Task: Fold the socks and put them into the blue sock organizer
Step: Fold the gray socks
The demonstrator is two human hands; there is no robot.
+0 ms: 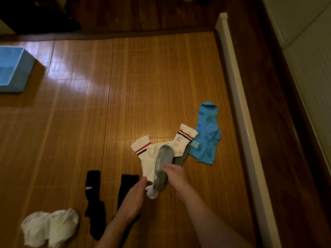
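A grey sock (162, 164) lies across two white socks with red and black stripes (148, 154) in the middle of the bamboo mat. My right hand (176, 176) pinches the grey sock near its middle. My left hand (136, 197) reaches to the lower end of the grey and white socks, fingers touching them; I cannot tell whether it grips. A second grey sock (180, 159) lies under the pile. A pair of blue socks (206, 136) lies to the right. The blue sock organizer (16, 72) sits at the far left edge.
Two black socks (94, 199) lie to the left of my left arm, one partly hidden by it. A white sock bundle (50, 226) sits at the lower left. A white rail (238, 104) borders the mat (107, 86) on the right, with dark wooden floor beyond.
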